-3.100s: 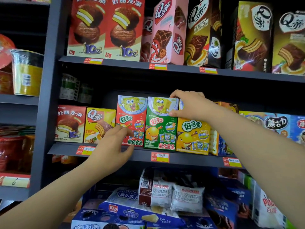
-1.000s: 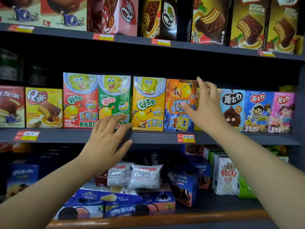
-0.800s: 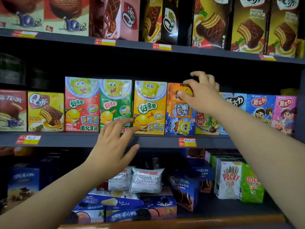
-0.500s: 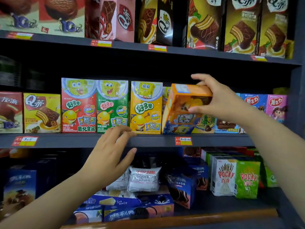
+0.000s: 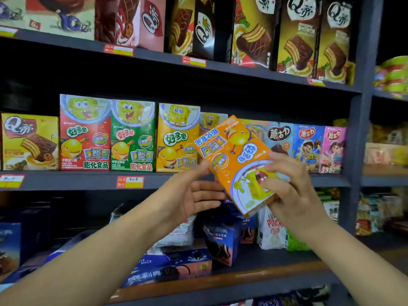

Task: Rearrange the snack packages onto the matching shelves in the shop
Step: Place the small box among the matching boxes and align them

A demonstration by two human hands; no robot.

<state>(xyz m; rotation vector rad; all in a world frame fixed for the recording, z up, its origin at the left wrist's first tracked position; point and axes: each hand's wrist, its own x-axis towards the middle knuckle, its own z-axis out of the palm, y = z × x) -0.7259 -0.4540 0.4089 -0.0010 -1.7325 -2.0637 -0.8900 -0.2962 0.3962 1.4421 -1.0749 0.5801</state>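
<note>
Orange snack box [image 5: 237, 160], turned upside down and tilted, is gripped at its near end by the right hand [image 5: 289, 193] while the open left hand [image 5: 189, 195] touches its left edge, in front of the middle shelf [image 5: 72, 181] and its row of yellow [image 5: 176, 140], green [image 5: 132, 138] and red boxes [image 5: 85, 133].

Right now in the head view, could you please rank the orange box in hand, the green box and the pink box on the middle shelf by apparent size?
1. Orange box, though it is nearer the camera.
2. Green box.
3. Pink box.
</note>
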